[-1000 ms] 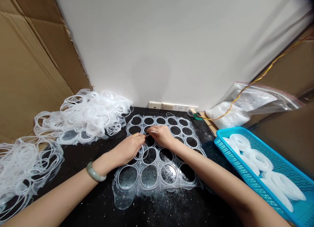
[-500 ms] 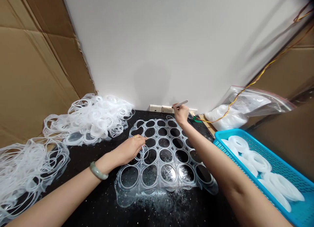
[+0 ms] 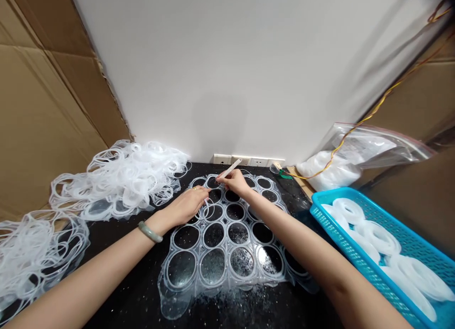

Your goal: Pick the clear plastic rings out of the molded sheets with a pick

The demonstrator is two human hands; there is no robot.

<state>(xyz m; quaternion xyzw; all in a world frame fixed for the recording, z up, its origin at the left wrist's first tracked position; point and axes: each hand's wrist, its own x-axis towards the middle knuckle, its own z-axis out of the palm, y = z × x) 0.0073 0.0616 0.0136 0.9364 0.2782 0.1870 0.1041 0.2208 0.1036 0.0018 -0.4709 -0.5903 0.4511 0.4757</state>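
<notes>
A translucent silicone sheet (image 3: 227, 253) with rows of round moulded rings lies flat on the black tabletop (image 3: 117, 291). My left hand (image 3: 186, 205), with a green bangle on its wrist, presses down on the sheet's left side, fingers curled together on the rings. My right hand (image 3: 235, 181) hovers over the sheet's far rows and pinches a thin white stick-like tool (image 3: 229, 169), its tip pointing down at a ring near the left hand's fingers.
Heaps of loose translucent rings and trimmed webbing (image 3: 124, 177) lie at the left, with more at the near left (image 3: 31, 253). A blue basket (image 3: 401, 253) with white rings stands at the right. A zip bag (image 3: 359, 153) and a wall socket strip (image 3: 249, 160) sit at the back.
My right hand went from the sheet's middle out to the back right by the sockets, then came back to the far rows with the tool. My left hand stayed on the sheet.
</notes>
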